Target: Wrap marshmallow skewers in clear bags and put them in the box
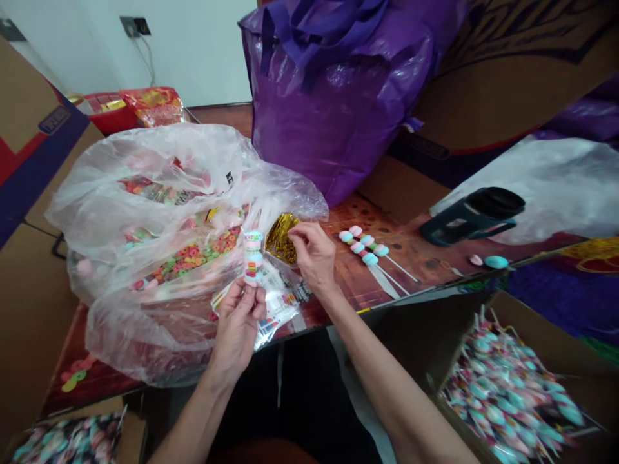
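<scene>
My left hand (242,316) is closed around the lower end of an upright candy skewer (253,254). Pale blue and pink marshmallows and colored rings are stacked on it, apparently inside a clear printed bag. To its right, my right hand (314,254) has its fingertips pinched together at the edge of a bundle of gold twist ties (281,238). Whether a tie is between those fingers is too small to tell. Beneath both hands lie printed clear bags (278,309). Two unwrapped candy skewers (362,245) rest on the table to the right.
A large plastic bag (159,154) with candy rings (193,258) covers the table's left side. Behind stands a purple bag (333,116). At right are a dark tumbler (471,216) and two loose marshmallows (496,261). Below, a box holds many wrapped skewers (507,393).
</scene>
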A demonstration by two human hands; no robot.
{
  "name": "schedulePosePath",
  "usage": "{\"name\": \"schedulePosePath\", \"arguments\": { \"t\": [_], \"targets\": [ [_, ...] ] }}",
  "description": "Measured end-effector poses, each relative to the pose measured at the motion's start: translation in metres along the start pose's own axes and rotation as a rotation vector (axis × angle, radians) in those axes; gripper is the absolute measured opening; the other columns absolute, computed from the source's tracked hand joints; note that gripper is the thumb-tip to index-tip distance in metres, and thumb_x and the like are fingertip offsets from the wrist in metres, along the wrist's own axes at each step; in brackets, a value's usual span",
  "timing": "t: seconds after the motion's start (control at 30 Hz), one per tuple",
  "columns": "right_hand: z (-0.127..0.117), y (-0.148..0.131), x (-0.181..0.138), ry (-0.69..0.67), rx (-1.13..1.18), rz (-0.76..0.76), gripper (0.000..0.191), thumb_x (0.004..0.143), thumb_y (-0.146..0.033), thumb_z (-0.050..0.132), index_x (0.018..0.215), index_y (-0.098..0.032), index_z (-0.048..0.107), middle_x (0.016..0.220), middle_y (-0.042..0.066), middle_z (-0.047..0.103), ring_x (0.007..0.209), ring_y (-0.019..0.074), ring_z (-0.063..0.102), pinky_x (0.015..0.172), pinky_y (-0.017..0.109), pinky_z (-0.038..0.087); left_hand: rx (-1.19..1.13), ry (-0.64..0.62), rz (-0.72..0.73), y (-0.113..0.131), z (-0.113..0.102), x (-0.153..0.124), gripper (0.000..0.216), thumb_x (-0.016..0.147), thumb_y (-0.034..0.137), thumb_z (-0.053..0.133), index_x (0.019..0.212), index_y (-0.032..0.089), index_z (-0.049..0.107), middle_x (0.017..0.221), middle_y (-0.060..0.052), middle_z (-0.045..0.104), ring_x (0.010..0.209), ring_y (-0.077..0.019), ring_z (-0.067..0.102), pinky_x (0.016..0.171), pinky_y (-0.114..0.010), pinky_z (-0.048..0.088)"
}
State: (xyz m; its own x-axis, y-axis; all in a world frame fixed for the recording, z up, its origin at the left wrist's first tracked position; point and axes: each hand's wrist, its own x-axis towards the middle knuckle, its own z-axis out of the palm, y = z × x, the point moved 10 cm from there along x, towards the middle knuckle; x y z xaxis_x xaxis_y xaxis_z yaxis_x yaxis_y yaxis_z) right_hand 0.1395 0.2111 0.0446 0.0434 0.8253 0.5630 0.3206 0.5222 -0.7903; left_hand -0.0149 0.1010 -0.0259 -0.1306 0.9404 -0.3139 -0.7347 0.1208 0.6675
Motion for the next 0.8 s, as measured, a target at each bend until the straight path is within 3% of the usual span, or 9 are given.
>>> {"name": "schedulePosePath", "arguments": {
  "t": [0.17,0.33,0.5,0.67,0.8],
  "targets": [
    [-0.018,0.033,-0.025,0.3,0.41,0.404,0.017,0.088,-0.035,0.062,0.085,-0.02,0.057,0.076,-0.001,0.066,0.067,0.0142,0.065,0.072,0.03,0.053,0.064,0.032,0.027,-0.003,0.003,0.006,0.034,0.071,0.03,0.084,0.087,0.016,0.058,0.067,0.004,0.056,0.049,-0.0015,0.032,0.048,-0.015,0.024],
    [-0.011,0.026,-0.068,0.333,0.661,0.642,0.024,0.075,-0.031,0.077,0.088,-0.021,0.058,0.074,-0.002,0.067,0.064,0.0125,0.065,0.067,0.028,0.055,0.124,0.054,0.085,-0.008,0.01,0.009,0.034,0.073,0.031,0.079,0.09,0.021,0.051,0.068,0.005,0.056,0.05,-0.0034,0.035,0.049,-0.016,0.025],
    [-0.018,0.0,-0.104,0.35,0.528,0.655,0.029,0.074,-0.03,0.079,0.098,-0.019,0.069,0.085,0.002,0.071,0.074,0.0149,0.067,0.071,0.03,0.057,0.153,-0.04,0.04,-0.022,0.031,0.0,0.032,0.073,0.028,0.078,0.089,0.022,0.051,0.069,0.005,0.056,0.054,-0.0053,0.04,0.052,-0.018,0.029],
    [-0.032,-0.005,-0.125,0.373,0.37,0.629,0.023,0.078,-0.034,0.077,0.093,-0.018,0.072,0.086,0.004,0.073,0.076,0.0174,0.067,0.073,0.033,0.057,0.165,-0.132,0.045,-0.03,0.045,-0.011,0.031,0.077,0.03,0.078,0.094,0.023,0.054,0.072,0.006,0.055,0.057,-0.0063,0.042,0.055,-0.019,0.033],
    [-0.04,-0.007,-0.13,0.309,0.279,0.56,0.017,0.083,-0.035,0.073,0.088,-0.019,0.072,0.084,0.003,0.072,0.08,0.0183,0.066,0.079,0.034,0.054,0.256,-0.167,0.1,-0.033,0.046,-0.014,0.027,0.084,0.038,0.075,0.094,0.022,0.056,0.07,0.006,0.05,0.055,-0.0059,0.037,0.052,-0.018,0.031]
  ]
}}
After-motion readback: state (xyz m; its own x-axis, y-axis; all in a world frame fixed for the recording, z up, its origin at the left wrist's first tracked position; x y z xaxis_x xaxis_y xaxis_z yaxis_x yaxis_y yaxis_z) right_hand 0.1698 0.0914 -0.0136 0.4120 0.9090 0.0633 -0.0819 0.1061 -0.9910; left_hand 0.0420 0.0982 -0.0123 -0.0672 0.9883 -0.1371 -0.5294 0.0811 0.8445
